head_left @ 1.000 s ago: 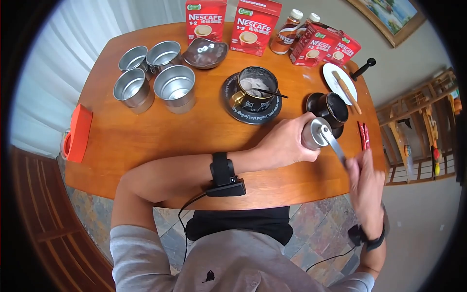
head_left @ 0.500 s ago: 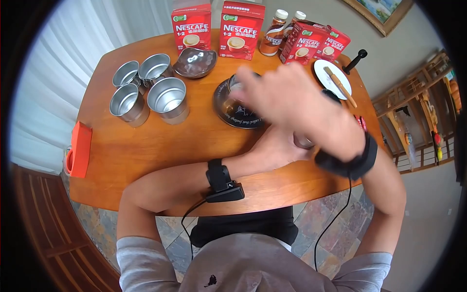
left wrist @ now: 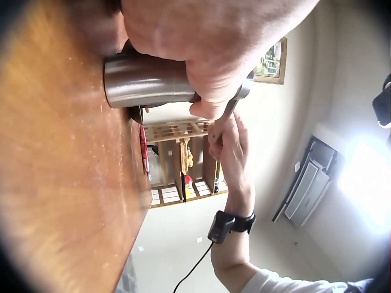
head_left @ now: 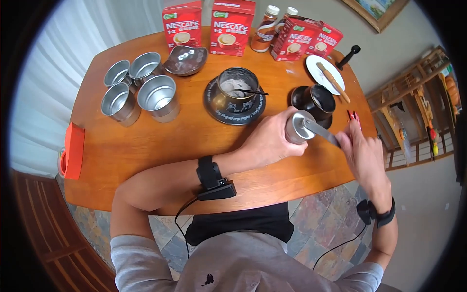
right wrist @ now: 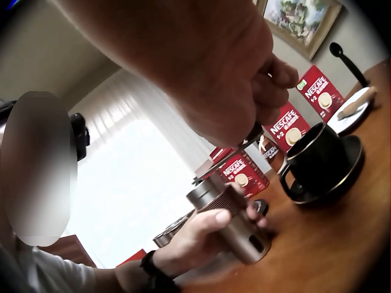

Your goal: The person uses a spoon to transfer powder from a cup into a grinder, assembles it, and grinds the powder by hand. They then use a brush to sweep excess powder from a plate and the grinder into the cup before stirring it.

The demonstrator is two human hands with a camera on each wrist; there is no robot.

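A silver cylindrical hand grinder [head_left: 296, 127] stands upright on the table in front of the dark cup [head_left: 318, 100]. My left hand [head_left: 272, 138] grips its body; in the right wrist view the thumb and fingers of the left hand [right wrist: 198, 238] wrap the metal cylinder [right wrist: 241, 235]. From the grinder's top a crank arm [head_left: 322, 133] reaches out to the right. At its outer end my right hand [head_left: 365, 155] holds the knob, which the fingers cover. The left wrist view shows the right hand [left wrist: 232, 152] at the crank's end, beyond the grinder body [left wrist: 146, 80].
Left of the grinder, a black cup [head_left: 238, 82] with powder and a spoon sits on a dark saucer [head_left: 233, 116]. Several metal cups [head_left: 158, 95], a dark dish [head_left: 185, 61], red boxes [head_left: 232, 29], bottles [head_left: 265, 31] and a white plate [head_left: 316, 70] with a brush are farther back.
The right hand swung across to the left over the grinder, then back to the right with the crank. The left hand keeps its grip. The head view has shifted slightly.
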